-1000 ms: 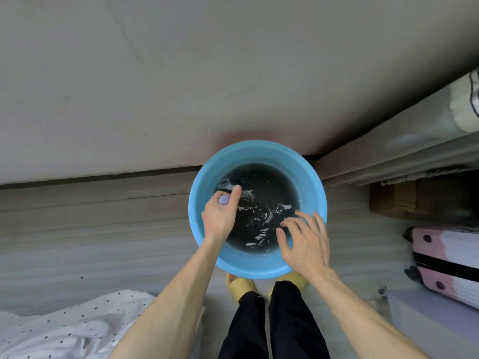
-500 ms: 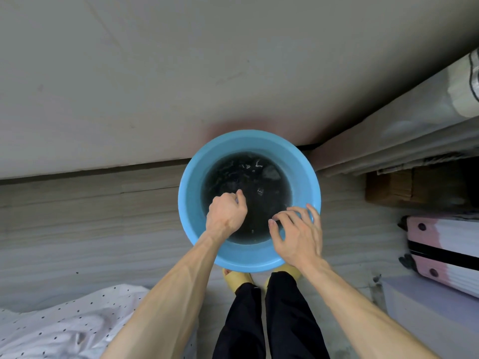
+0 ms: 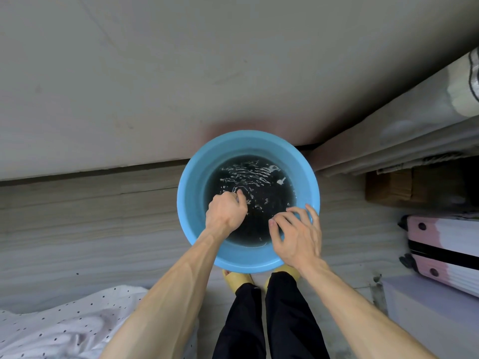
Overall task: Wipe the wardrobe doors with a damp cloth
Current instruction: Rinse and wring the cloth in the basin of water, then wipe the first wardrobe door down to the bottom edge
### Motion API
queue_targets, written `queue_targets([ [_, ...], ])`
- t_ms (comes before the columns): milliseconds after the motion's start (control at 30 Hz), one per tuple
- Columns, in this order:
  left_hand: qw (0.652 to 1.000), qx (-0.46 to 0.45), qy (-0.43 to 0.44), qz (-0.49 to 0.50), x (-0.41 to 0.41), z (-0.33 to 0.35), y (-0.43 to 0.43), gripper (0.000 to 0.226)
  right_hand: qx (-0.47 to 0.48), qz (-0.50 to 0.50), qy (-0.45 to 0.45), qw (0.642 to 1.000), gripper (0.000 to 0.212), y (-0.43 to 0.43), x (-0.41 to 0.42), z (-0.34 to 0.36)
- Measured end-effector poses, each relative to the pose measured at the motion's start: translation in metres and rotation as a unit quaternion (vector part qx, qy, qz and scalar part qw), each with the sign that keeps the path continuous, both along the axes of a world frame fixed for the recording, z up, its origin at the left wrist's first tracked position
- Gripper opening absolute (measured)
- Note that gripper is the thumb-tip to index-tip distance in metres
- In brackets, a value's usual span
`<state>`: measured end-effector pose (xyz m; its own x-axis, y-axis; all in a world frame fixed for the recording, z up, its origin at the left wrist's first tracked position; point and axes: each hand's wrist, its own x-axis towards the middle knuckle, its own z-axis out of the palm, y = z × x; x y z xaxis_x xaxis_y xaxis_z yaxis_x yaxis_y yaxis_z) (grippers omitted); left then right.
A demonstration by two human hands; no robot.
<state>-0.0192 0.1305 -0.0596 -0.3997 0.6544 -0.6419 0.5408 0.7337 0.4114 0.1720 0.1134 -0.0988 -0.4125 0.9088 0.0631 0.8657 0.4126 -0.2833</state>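
Note:
A blue basin [image 3: 191, 182] holding dark, rippling water [image 3: 259, 182] stands on the floor at the foot of the pale wardrobe door [image 3: 181, 73]. My left hand [image 3: 225, 211] is curled into a fist over the water's left side, knuckles at the surface. The cloth inside the fist is almost wholly hidden. My right hand [image 3: 295, 234] hovers with spread, slightly bent fingers over the basin's near right rim and holds nothing.
A pink and white suitcase [image 3: 445, 244] lies at the right, with a brown box [image 3: 388, 187] behind it and a white box [image 3: 427, 307] in front. Dotted bedding [image 3: 51, 327] fills the lower left. My yellow slippers [image 3: 237, 279] touch the basin's near side.
My left fist has sunk towards the water, and the lavender cloth that peeked from it a second ago is now hidden. The water ripples again. My right hand stays by the rim.

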Motion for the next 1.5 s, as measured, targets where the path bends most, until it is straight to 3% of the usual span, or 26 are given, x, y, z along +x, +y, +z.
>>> queue_targets([
  [133, 0.998, -0.035, -0.037, 0.022, -0.004, 0.008, 0.001, 0.040, -0.040, 0.003, -0.027, 0.999, 0.033, 0.001, 0.001, 0.002],
  [267, 0.990, -0.041, -0.131, 0.040, -0.006, 0.044, 0.000, 0.038, -0.206, 0.037, -0.092, 0.974, 0.041, 0.008, -0.001, 0.038],
  [333, 0.974, -0.036, -0.201, 0.097, -0.006, 0.065, 0.004, 0.038, -0.331, -0.005, -0.022, 0.943, 0.038, 0.013, -0.006, 0.066],
  [400, 0.945, -0.049, -0.291, 0.141, 0.001, 0.106, 0.012, 0.037, -0.434, -0.103, 0.118, 0.887, 0.038, 0.017, -0.007, 0.110],
  [467, 0.904, -0.073, -0.392, 0.157, 0.016, 0.143, 0.020, 0.033, -0.463, -0.166, 0.255, 0.833, 0.045, 0.018, -0.005, 0.151],
  [600, 0.888, -0.066, -0.449, 0.077, 0.063, 0.216, 0.035, 0.021, -0.381, -0.254, 0.377, 0.805, 0.038, 0.010, 0.019, 0.210],
  [667, 0.893, -0.047, -0.445, 0.044, 0.088, 0.245, 0.042, 0.035, -0.316, -0.308, 0.422, 0.792, 0.016, 0.005, 0.038, 0.239],
  [700, 0.905, -0.025, -0.424, -0.017, 0.105, 0.265, 0.046, 0.042, -0.284, -0.336, 0.449, 0.778, 0.011, 0.001, 0.056, 0.260],
  [767, 0.913, 0.024, -0.386, -0.133, 0.137, 0.296, 0.048, 0.050, -0.231, -0.376, 0.491, 0.751, 0.006, -0.010, 0.088, 0.302],
  [833, 0.898, 0.048, -0.393, -0.190, 0.163, 0.322, 0.047, 0.052, -0.190, -0.392, 0.507, 0.744, 0.007, -0.022, 0.117, 0.339],
  [1067, 0.790, 0.064, -0.384, -0.473, 0.316, 0.439, 0.015, 0.048, -0.004, -0.448, 0.486, 0.750, 0.016, -0.114, 0.260, 0.478],
  [1167, 0.731, 0.130, -0.356, -0.568, 0.383, 0.485, -0.010, 0.041, 0.092, -0.479, 0.420, 0.766, 0.021, -0.163, 0.318, 0.525],
  [1267, 0.665, 0.168, -0.343, -0.642, 0.450, 0.537, -0.056, 0.013, 0.233, -0.527, 0.315, 0.755, 0.025, -0.233, 0.377, 0.570],
  [1367, 0.617, 0.192, -0.323, -0.691, 0.504, 0.580, -0.103, 0.043, 0.302, -0.547, 0.246, 0.741, 0.015, -0.296, 0.418, 0.611],
  [1500, 0.600, 0.192, -0.341, -0.698, 0.547, 0.624, -0.153, 0.036, 0.318, -0.545, 0.273, 0.726, 0.017, -0.357, 0.449, 0.652],
])
